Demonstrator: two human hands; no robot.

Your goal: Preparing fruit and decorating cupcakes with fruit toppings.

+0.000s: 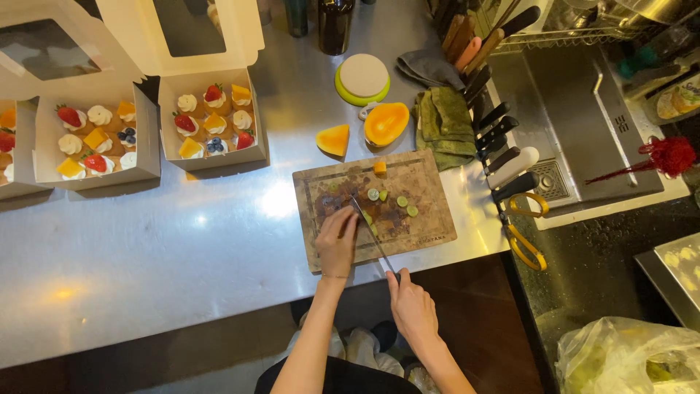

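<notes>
Slicing step at frame centre: right hand (413, 310) clenched on knife (372, 235), left hand (337, 239) pinning fruit, hidden, on board (430, 233). Next cut needs fingertips clear of blade.

Left hand (337, 241) flat, fingers (343, 217) curled down; right hand (413, 306) in a closed grip.

My knife (373, 237) lies slanted across the wooden cutting board (430, 232); small green fruit slices (399, 201) lie scattered flat beside its blade.
</notes>
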